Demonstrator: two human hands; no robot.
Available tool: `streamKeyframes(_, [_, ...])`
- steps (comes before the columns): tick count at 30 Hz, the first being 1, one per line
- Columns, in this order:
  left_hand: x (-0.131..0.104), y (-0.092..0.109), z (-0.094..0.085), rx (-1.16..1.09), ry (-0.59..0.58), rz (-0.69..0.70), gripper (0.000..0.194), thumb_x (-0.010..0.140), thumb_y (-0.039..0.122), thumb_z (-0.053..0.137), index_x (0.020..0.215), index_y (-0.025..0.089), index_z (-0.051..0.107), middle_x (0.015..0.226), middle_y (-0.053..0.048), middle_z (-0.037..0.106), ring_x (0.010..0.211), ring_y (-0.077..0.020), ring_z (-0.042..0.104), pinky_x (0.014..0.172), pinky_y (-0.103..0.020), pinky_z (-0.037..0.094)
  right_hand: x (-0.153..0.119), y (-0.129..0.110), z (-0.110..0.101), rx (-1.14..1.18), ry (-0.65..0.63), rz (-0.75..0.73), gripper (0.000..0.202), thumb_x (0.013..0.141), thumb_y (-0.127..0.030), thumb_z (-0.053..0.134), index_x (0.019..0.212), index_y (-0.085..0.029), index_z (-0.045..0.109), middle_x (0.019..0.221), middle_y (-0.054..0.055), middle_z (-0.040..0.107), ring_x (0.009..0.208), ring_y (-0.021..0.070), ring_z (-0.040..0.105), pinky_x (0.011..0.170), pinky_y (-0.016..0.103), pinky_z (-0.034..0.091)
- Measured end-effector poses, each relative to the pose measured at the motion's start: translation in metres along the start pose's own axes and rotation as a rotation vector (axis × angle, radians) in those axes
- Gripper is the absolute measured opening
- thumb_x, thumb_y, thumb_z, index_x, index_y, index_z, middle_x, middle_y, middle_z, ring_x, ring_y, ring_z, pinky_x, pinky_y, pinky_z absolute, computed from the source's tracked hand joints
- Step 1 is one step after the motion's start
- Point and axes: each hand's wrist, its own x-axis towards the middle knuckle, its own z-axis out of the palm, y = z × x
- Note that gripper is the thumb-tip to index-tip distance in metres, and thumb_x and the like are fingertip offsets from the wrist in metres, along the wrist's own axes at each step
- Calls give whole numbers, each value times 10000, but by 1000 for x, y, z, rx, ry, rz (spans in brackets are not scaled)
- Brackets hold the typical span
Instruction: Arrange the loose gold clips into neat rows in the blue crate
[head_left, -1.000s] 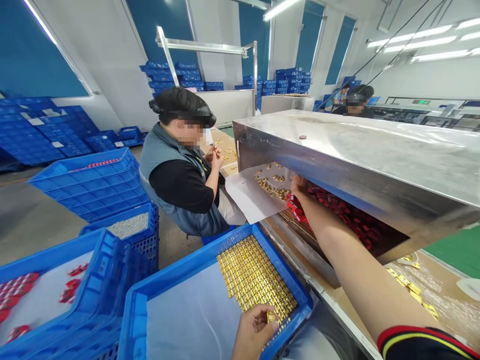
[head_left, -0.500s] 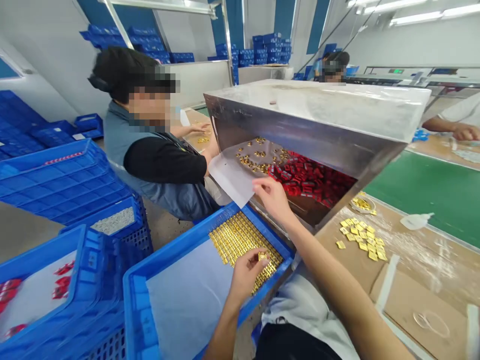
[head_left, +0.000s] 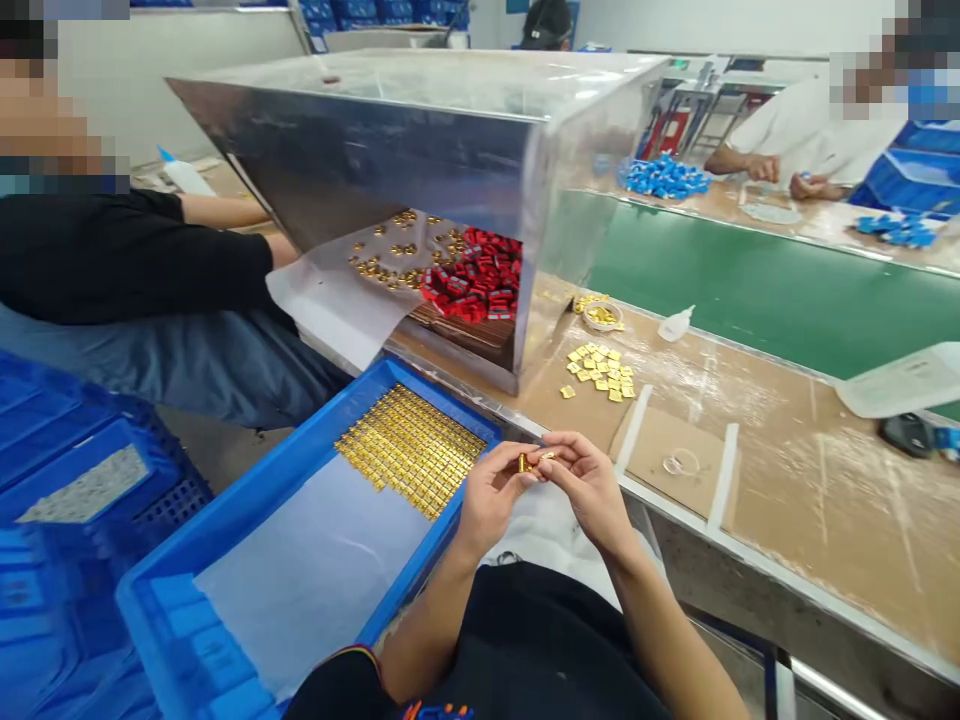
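Note:
My left hand (head_left: 489, 497) pinches a small gold piece (head_left: 524, 463) above my lap. Fingertips of my right hand (head_left: 589, 490) meet it from the right, closed on a tiny pale item (head_left: 547, 457) too small to name. Left of my hands, a blue tray (head_left: 180, 520) holds close rows of gold pieces (head_left: 412, 445) and a white sheet (head_left: 315, 570). Inside the metal-and-clear box (head_left: 405, 150) lie a heap of red pieces (head_left: 480, 275) and scattered gold pieces (head_left: 390, 272) on white paper.
Flat yellow squares (head_left: 600, 372) and a round dish (head_left: 602, 317) of gold bits rest on the brown bench (head_left: 802, 470). A small white bottle (head_left: 676, 324) stands near the green belt (head_left: 712, 270). One person sits at left; another works across the belt. Blue crates (head_left: 52, 600) stand lower left.
The view has swung right. My right hand has come back from beside the box opening to my left hand, and both are now together over my lap, near the bench edge.

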Motion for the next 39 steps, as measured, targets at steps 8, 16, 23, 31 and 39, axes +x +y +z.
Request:
streamKeyframes(8, [16, -28, 48, -268, -155, -116, 513, 696, 517, 819, 1054, 157, 744, 870, -78, 733, 730, -156, 657, 691, -275, 547, -18, -7, -62, 107, 111, 42, 245, 704, -401, 839, 865, -229, 770, 831, 20, 736, 691, 120, 647, 667, 252, 547])
streamKeyframes(16, [21, -37, 79, -357, -135, -129, 402, 697, 447, 841, 987, 184, 750, 852, -58, 753, 730, -150, 688, 721, -270, 562, -19, -9, -82, 392, 148, 115, 208, 709, -390, 854, 778, -268, 700, 701, -44, 651, 596, 79, 579, 679, 251, 551])
streamKeyframes(23, [28, -29, 81, -356, -90, -81, 384, 693, 426, 848, 970, 179, 749, 901, -75, 762, 817, -176, 715, 774, -274, 568, -14, -14, -81, 355, 147, 201, 358, 618, -396, 904, 925, -281, 759, 804, -10, 716, 683, 108, 640, 719, 268, 573])
streamKeyframes(31, [33, -27, 79, -346, -71, -81, 379, 671, 429, 858, 941, 182, 761, 896, -70, 766, 785, -174, 713, 739, -274, 578, -11, -28, -66, -380, 319, -225, 171, 888, -364, 655, 927, -259, 784, 794, 33, 655, 683, 147, 614, 606, 280, 535])
streamKeyframes(39, [33, -22, 80, -227, -48, -115, 389, 705, 433, 831, 986, 170, 776, 916, -89, 767, 843, -207, 717, 788, -300, 581, -16, -46, -67, -669, 258, -274, 156, 915, -265, 625, 1016, -259, 745, 823, 28, 702, 714, 155, 651, 634, 274, 547])
